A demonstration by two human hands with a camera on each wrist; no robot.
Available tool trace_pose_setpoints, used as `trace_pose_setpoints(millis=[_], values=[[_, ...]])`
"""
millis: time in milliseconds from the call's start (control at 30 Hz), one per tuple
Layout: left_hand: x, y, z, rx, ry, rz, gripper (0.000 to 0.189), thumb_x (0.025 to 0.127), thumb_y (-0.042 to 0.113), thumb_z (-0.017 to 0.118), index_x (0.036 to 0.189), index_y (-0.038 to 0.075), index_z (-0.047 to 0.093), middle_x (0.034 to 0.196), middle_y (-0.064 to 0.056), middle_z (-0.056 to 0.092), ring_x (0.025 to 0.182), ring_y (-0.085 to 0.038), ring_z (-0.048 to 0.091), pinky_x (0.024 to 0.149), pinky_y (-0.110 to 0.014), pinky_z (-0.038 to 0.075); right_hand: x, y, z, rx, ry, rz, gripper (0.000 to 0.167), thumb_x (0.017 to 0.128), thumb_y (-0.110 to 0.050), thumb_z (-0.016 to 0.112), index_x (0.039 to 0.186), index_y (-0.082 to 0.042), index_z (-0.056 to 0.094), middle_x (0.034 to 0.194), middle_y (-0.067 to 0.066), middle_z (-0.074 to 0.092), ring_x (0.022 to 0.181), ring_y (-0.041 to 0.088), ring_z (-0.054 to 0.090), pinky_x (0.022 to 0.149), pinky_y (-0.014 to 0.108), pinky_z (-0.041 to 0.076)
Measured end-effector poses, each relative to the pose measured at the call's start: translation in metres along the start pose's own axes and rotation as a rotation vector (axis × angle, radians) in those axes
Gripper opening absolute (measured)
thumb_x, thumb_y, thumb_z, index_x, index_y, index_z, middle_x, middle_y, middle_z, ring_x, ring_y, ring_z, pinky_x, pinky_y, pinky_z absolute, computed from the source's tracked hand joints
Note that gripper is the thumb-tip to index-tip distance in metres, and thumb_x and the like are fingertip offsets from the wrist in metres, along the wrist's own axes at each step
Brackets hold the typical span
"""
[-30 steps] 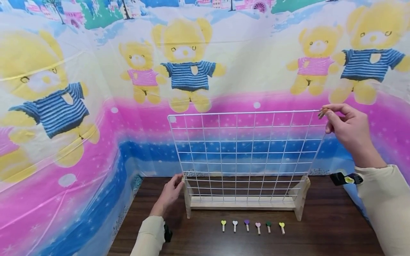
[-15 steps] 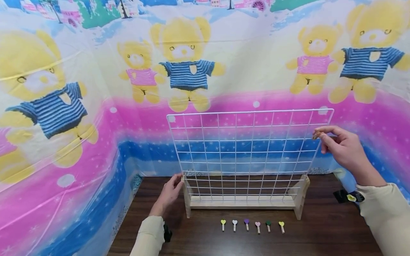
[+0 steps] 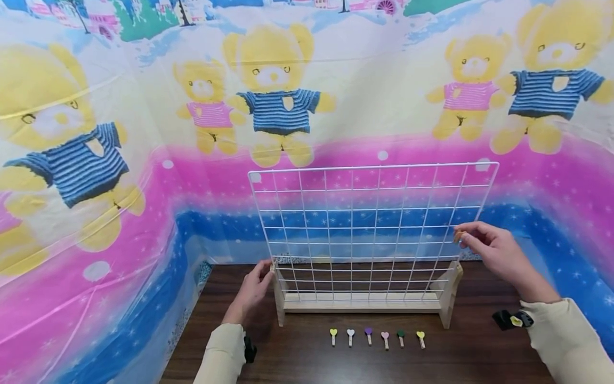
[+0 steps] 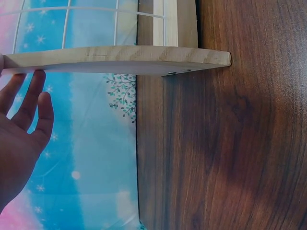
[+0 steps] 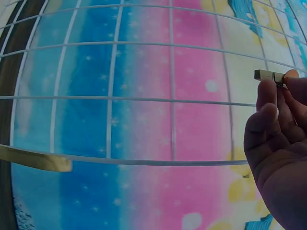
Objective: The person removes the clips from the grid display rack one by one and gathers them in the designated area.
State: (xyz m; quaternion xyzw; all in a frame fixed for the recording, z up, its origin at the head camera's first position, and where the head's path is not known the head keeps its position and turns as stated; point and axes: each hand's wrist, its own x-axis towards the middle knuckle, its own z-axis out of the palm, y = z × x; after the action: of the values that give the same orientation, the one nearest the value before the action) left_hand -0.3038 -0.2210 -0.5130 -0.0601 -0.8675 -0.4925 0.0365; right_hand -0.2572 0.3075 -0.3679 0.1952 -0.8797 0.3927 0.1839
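Note:
A white wire grid stands upright in a wooden stand on the table. My left hand holds the top of the stand's left end; in the left wrist view, several of its fingers lie against the outer face of that wooden end piece. My right hand pinches a small wooden clothespin with an orange part, near the grid's right edge. Whether the clothespin touches the wire I cannot tell. Several heart-topped clothespins lie in a row before the stand.
The dark wood-grain table carries the stand. Behind it hangs a cloth backdrop printed with teddy bears, its lower part pink and blue. The stand's right end piece rises below my right hand.
My right hand has come down and to the left along the grid's right side, from the top corner to about mid-height, with the clothespin still pinched. The left hand stays in place.

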Motion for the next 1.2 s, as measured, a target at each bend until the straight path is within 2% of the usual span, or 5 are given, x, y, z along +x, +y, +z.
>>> trace_pose_setpoints(millis=[100, 233, 633, 867, 1200], values=[[0.000, -0.001, 0.001, 0.004, 0.000, 0.014, 0.038, 0.101, 0.018, 0.048, 0.138, 0.010, 0.046, 0.130, -0.015, 0.054, 0.120, -0.030, 0.049, 0.094, -0.050, 0.042, -0.004, 0.009, 0.008, 0.008, -0.029, 0.012, 0.020, 0.098, -0.013, 0.053, 0.113, -0.005, 0.063, 0.092, 0.006, 0.066, 0.075, 0.006, 0.059, 0.060, 0.021, 0.049], [0.000, -0.001, 0.002, 0.004, 0.004, 0.026, 0.038, 0.100, 0.018, 0.049, 0.138, 0.011, 0.046, 0.130, -0.015, 0.054, 0.120, -0.031, 0.049, 0.094, -0.050, 0.042, -0.012, 0.022, 0.018, 0.020, -0.065, 0.059, 0.021, 0.098, -0.016, 0.053, 0.113, -0.004, 0.063, 0.093, 0.009, 0.066, 0.074, 0.009, 0.059, 0.057, 0.023, 0.050], [0.000, 0.000, 0.000, 0.006, -0.002, -0.001, 0.036, 0.100, 0.019, 0.049, 0.136, 0.016, 0.048, 0.129, -0.013, 0.055, 0.119, -0.028, 0.050, 0.094, -0.049, 0.042, -0.036, 0.058, 0.046, -0.016, -0.170, 0.205, 0.032, 0.098, -0.031, 0.053, 0.115, -0.006, 0.064, 0.103, 0.009, 0.066, 0.086, 0.013, 0.059, 0.066, 0.027, 0.050], [-0.001, 0.001, -0.001, 0.004, 0.000, -0.010, 0.035, 0.101, 0.019, 0.048, 0.136, 0.016, 0.048, 0.128, -0.012, 0.056, 0.118, -0.028, 0.051, 0.094, -0.049, 0.043, -0.047, 0.079, 0.065, 0.019, -0.203, 0.249, 0.031, 0.096, -0.030, 0.056, 0.110, -0.004, 0.065, 0.095, 0.008, 0.065, 0.080, 0.016, 0.059, 0.062, 0.029, 0.049], [-0.001, 0.002, 0.000, -0.002, -0.001, -0.020, 0.035, 0.100, 0.020, 0.049, 0.135, 0.018, 0.048, 0.128, -0.012, 0.056, 0.118, -0.028, 0.051, 0.094, -0.050, 0.042, -0.065, 0.099, 0.088, 0.065, -0.294, 0.367, 0.028, 0.095, -0.025, 0.059, 0.110, -0.003, 0.065, 0.087, 0.005, 0.063, 0.077, 0.023, 0.057, 0.057, 0.029, 0.047]])
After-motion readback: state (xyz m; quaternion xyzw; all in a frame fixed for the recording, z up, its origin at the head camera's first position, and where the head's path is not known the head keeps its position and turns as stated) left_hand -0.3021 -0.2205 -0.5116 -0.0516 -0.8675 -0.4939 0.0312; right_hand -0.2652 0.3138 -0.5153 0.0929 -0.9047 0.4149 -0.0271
